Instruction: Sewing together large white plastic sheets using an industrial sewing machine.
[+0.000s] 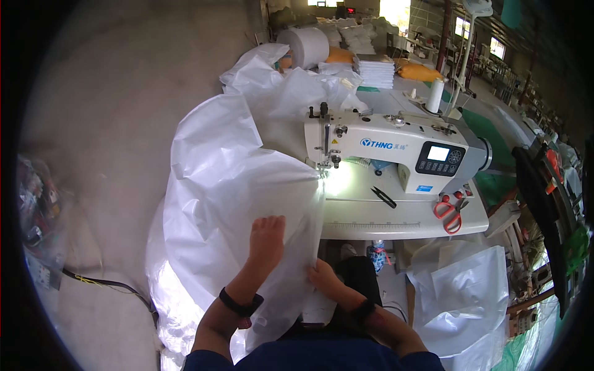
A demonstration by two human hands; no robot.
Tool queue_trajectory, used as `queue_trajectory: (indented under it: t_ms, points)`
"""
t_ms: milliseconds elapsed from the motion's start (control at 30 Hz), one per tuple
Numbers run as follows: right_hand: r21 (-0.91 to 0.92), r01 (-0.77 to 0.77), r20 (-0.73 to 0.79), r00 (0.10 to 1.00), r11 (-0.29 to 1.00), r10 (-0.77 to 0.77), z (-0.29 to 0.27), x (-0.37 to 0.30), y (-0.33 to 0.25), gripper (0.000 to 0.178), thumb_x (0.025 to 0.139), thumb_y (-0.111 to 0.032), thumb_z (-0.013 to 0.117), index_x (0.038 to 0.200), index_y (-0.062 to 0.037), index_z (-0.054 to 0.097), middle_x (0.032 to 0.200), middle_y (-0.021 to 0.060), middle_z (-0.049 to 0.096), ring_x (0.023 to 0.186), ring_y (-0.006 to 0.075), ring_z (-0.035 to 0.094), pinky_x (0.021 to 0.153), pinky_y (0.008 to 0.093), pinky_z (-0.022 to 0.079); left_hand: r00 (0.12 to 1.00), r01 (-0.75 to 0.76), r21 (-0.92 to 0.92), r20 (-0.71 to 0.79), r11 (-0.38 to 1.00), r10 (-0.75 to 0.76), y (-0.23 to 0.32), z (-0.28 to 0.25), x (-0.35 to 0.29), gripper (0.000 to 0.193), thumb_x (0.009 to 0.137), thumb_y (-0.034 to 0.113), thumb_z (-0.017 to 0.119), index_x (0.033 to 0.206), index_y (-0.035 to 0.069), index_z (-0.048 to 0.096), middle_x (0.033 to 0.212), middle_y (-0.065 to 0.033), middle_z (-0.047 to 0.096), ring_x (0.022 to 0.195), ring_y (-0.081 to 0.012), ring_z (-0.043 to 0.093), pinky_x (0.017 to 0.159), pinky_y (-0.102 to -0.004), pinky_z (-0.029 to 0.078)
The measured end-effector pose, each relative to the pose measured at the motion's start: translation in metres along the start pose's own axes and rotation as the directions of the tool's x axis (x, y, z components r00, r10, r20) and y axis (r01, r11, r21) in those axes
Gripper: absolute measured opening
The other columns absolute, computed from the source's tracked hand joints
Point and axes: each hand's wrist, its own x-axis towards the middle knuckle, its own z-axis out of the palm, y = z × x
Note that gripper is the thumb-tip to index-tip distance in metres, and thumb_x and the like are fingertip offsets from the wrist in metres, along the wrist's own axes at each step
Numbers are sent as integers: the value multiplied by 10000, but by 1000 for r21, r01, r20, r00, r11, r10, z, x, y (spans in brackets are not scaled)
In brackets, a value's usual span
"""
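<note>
A large sheet of thin white plastic (216, 185) drapes over the left of the sewing table, its right edge running up to the needle of a white sewing machine (377, 142). On top of the sheet rests my left hand (267, 238), fingers side by side and laid flat on it. Lower down, my right hand (323, 278) pinches the sheet's right edge between thumb and fingers. The needle area is brightly lit, and the sheet partly hides the presser foot.
Black thread snips (384, 197) and red-handled scissors (450, 215) lie on the white table (371, 230). More white plastic (458, 290) hangs at the lower right. A thread cone (435, 96) stands behind the machine. Farther back are a white roll (309, 47) and stacked white sheets (375, 72).
</note>
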Motion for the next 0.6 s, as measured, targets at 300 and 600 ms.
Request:
queue_trajectory:
  t_ms: [300,600]
  points:
    - [-801,162,-160,870,577,-466,-47,-3,-54,307,930,-317,546,911,-22,625,769,169,674,679,347,665,651,438,535,984,-73,204,-144,976,103,12,14,37,621,791,182,681,1357,77,446,1163,-144,586,1156,-332,525,1030,-488,370]
    - [-852,453,29,538,260,-843,-59,98,-81,308,925,-227,545,1130,-1,587,1086,172,640,1045,336,614,908,450,476,969,-31,-9,-247,999,28,-46,4,98,169,815,35,536,980,47,572,837,-180,614,779,-360,651,655,-449,531]
